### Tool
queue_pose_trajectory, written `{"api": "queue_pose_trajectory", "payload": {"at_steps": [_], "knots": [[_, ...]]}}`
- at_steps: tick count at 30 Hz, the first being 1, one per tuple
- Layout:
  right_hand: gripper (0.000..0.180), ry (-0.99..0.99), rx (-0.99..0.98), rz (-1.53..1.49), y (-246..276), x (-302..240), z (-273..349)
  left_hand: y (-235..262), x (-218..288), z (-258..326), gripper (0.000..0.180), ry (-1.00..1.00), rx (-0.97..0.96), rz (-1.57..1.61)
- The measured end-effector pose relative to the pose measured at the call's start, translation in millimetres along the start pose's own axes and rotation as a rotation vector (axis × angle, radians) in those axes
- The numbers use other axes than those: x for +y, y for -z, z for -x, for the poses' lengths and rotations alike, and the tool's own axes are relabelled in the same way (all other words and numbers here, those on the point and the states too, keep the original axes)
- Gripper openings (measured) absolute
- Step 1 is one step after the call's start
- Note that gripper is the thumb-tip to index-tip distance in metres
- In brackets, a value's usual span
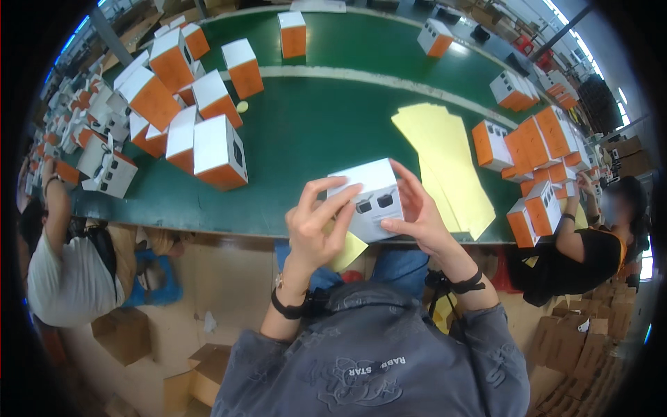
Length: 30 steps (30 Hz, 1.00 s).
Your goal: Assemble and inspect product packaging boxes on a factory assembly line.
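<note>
Grey sleeves rise from the lower edge, and between the two raised hands sits a small white carton (368, 198), held just above the near edge of the green table (313, 132). Its top face is plain white; the side turned toward the wearer shows two small dark product pictures. A pale yellow slip (349, 249) pokes out beneath it at about 7 o'clock.

At 9 o'clock of the carton, the left hand (316, 222) has its fingers spread and curled, fingertips pressing the box's left face and top edge, thumb underneath near the slip. At 3 o'clock, the right hand (417, 215) is half open, its fingers lying along the right side and the thumb pointing in at the lower corner. Both hands grip the carton between them. Each wrist wears a dark band.

Farther out, at 2 o'clock, a fan of yellow paper sheets (445, 160) lies flat on the table. At 10 o'clock stands a white-and-orange box (219, 153), with a crowd of similar boxes (167, 90) behind it. More such boxes are heaped at 3 o'clock (535, 146), where a person in a black top (577, 257) reaches toward them. At 8 o'clock another person in a light shirt (66, 278) sits by the table's edge.
</note>
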State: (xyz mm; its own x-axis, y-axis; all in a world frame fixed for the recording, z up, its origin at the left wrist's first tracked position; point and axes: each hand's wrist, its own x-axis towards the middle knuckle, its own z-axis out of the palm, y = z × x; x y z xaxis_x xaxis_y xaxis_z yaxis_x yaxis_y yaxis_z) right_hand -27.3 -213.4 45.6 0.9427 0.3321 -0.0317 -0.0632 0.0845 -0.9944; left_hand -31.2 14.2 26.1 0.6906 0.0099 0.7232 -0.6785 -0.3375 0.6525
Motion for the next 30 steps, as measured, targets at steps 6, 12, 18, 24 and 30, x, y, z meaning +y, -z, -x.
{"api": "queue_pose_trajectory", "payload": {"at_steps": [6,12,18,24,30], "knots": [[0.058,-0.388,0.211,-0.403,51,-26,-68,-13,-39,20,0.019,0.471,0.308,0.52],[0.058,-0.159,0.407,-0.467,144,-35,-243,-15,-28,24,0.036,0.609,0.189,0.371],[0.055,-0.09,0.316,-0.031,150,-18,-250,-21,-33,29,0.023,0.664,0.182,0.434],[0.06,-0.203,-0.464,0.288,12,-55,-69,-24,-31,20,0.023,0.604,0.265,0.356],[0.071,-0.01,-0.171,0.337,-12,-32,0,-38,-17,-3,0.014,0.564,0.242,0.425]]}}
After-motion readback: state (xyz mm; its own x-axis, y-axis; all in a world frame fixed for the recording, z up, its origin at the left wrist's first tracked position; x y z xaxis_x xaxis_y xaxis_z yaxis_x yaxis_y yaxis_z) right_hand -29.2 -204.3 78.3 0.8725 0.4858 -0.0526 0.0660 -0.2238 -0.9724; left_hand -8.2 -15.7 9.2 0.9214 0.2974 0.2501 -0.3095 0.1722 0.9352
